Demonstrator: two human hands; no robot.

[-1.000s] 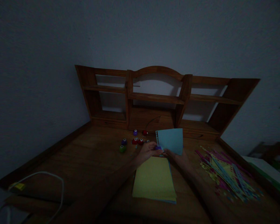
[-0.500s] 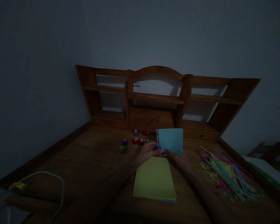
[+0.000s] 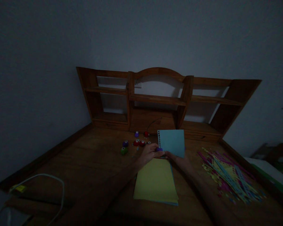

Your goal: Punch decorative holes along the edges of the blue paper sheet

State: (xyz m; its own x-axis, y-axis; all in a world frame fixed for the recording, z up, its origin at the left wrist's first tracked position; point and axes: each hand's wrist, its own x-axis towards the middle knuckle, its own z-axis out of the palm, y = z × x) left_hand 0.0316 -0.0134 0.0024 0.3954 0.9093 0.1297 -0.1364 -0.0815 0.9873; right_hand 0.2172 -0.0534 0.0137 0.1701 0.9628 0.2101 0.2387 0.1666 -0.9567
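Observation:
The scene is dim. My right hand (image 3: 179, 158) holds a light blue sheet of paper (image 3: 173, 142) upright by its lower edge; a row of punched holes runs down its left edge. My left hand (image 3: 149, 153) is closed on a small purple paper punch (image 3: 159, 149) set against the sheet's lower left corner. Just below both hands lies a stack of paper with a yellow sheet (image 3: 156, 181) on top, on the wooden desk (image 3: 89, 163).
Several small punches, purple, red and green (image 3: 124, 150), sit on the desk left of my hands. A heap of coloured paper strips (image 3: 228, 174) lies to the right. A wooden shelf unit (image 3: 158, 97) stands at the back. A white cable (image 3: 47, 179) curls at lower left.
The blue sheet has shifted very slightly against the punch; both hands stay in nearly the same place.

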